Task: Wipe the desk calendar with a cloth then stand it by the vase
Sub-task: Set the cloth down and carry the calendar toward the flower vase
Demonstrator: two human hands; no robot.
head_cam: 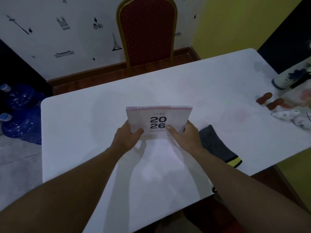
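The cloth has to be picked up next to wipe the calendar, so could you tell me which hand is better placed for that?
Probably the right hand. The dark cloth lies on the table just beside it, while the left hand grips the calendar on the far side and could steady it.

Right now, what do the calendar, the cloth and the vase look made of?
Desk calendar: matte paper or card pages, wire spiral binding on top.
Cloth: soft grey fabric, yellow and black end stripes, probably microfibre.
Vase: glossy white ceramic with blue painting, likely glazed.
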